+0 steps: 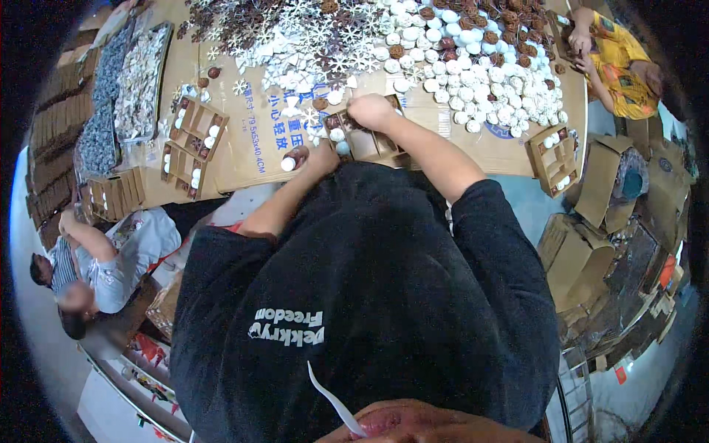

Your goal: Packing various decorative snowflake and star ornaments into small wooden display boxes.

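In front of me, at the near edge of the cardboard-covered table, is a brown divided box (367, 145). A few balls sit in its left compartments, among them a white ball (337, 134). My right hand (371, 112) reaches over the far side of this box, fingers curled downward; whatever they grip is hidden beneath them. Closed beside the box's left end is my left hand (320, 158). A dark red ball (300, 153) and a white ball (288, 164) show at its outer side, seemingly held in it. A pale blue ball (343, 148) lies between that hand and the box.
White ribbed balls (473, 92) and snowflake cutouts (332, 44) are heaped at the back. Filled divided boxes (198, 131) stand left, another box (554, 159) right. Trays of small pieces (140, 81) line the far left. Other people sit left and far right; cartons (576, 262) stand right.
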Tool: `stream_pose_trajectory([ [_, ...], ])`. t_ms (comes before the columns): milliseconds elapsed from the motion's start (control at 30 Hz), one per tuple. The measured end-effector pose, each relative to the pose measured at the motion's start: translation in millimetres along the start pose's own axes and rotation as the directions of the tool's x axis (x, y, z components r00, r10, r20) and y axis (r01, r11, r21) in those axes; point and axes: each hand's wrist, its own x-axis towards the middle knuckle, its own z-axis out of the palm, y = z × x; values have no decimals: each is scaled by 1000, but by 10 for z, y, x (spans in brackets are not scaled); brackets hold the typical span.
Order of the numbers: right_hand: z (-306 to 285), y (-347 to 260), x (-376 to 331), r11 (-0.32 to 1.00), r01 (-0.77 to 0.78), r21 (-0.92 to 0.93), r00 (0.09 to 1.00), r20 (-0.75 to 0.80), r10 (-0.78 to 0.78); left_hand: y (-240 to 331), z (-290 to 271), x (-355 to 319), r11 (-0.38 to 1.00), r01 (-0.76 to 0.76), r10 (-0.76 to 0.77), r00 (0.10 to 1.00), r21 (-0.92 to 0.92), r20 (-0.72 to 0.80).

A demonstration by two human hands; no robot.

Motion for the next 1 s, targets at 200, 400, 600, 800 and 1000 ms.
stream_pose_trajectory([
  [200, 224, 82, -73, 988, 146, -46, 962, -226, -153, -75, 48, 48, 996, -11, 19, 996, -90, 89],
  [400, 456, -111, -307, 999, -46, -15, 919, -393, 36, 146, -107, -81, 998, -45, 47, 998, -40, 39],
  [600, 153, -239, -180, 869, -422, 258, 859, -192, 474, 437, -490, -295, 985, -139, 141, 990, -98, 18],
  [800, -493, -153, -917, 816, -111, 568, 524, -664, 534, 702, -1278, -640, 975, -57, 53, 998, -217, -24],
  [1000, -601, 335, -1896, 564, -348, 749, 296, -484, 824, -38, -2307, -986, 779, 39, -238, 941, -626, -238],
])
